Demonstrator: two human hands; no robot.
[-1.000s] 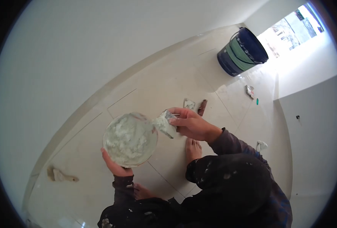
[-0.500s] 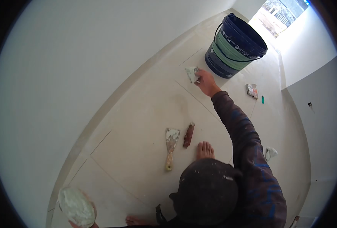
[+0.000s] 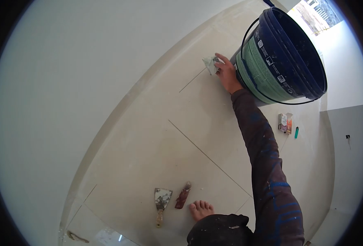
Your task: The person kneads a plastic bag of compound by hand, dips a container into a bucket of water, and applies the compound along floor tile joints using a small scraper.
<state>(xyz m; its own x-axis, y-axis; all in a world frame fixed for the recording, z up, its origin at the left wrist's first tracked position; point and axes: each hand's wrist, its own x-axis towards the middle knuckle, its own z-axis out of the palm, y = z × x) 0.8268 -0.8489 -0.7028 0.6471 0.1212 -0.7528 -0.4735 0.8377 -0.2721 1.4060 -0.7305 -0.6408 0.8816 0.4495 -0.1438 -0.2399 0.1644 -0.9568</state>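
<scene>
My right hand (image 3: 227, 76) is stretched forward beside the bucket, its fingers closed around the edge of a small flat spreader (image 3: 210, 64) smeared with whitish putty. Just right of that hand a large dark blue bucket (image 3: 253, 65) with a green label stands on the floor, its black handle hanging down the side. Nearer my foot, a putty knife (image 3: 163, 199) with a crusted blade lies beside a dark red object (image 3: 183, 196) whose kind is unclear. My left hand is out of view.
A small open box (image 3: 285, 124) and a green lighter (image 3: 297, 132) lie on the tiled floor at right. A white wall (image 3: 79, 74) runs along the left. My bare foot (image 3: 201, 210) is at the bottom. A bright doorway (image 3: 316, 16) is at the far right.
My right hand has carried the spreader forward, closer to the bucket's side. The view has shifted forward, and my left hand with its white-filled round container has left the lower left.
</scene>
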